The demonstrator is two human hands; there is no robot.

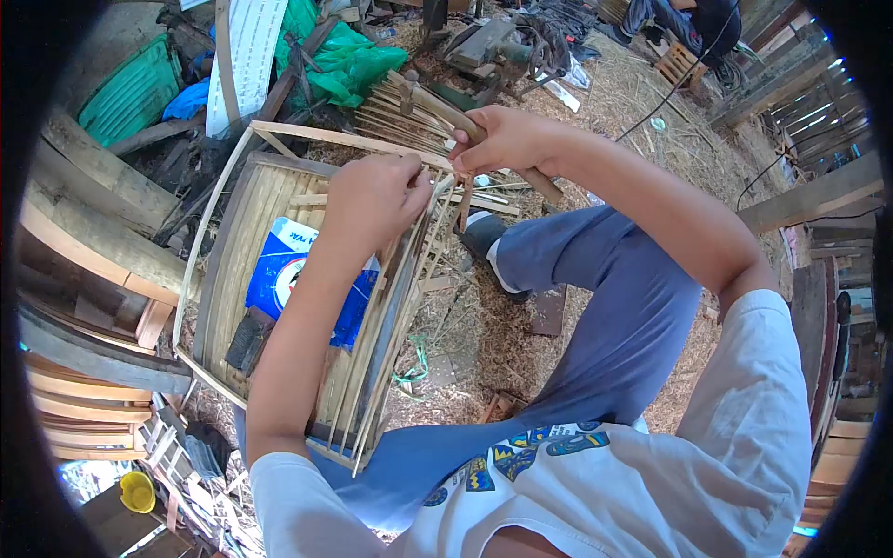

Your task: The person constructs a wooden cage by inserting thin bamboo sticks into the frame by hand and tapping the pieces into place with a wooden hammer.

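Note:
My right hand (510,139) is closed around the wooden handle of a hammer (539,184), which slants across above the corner of a light wooden frame (358,139). Its fingertips are close to that corner, beside a short brown strip (465,206). My left hand (377,200) is curled shut over the frame's right end; whatever its fingers pinch is hidden. Under my left forearm, a blue and white packet (270,270) lies on a slatted wooden panel (237,219). A dark block (249,339) rests beside the packet. Long thin wooden strips (372,372) run along the panel's right side.
Thin sticks (372,121) lie on the straw-littered ground beyond the frame. Green plastic sheeting (349,60) and timber are piled at the upper left. Curved wooden pieces (93,409) are stacked at left. Another person (684,23) sits at the far upper right.

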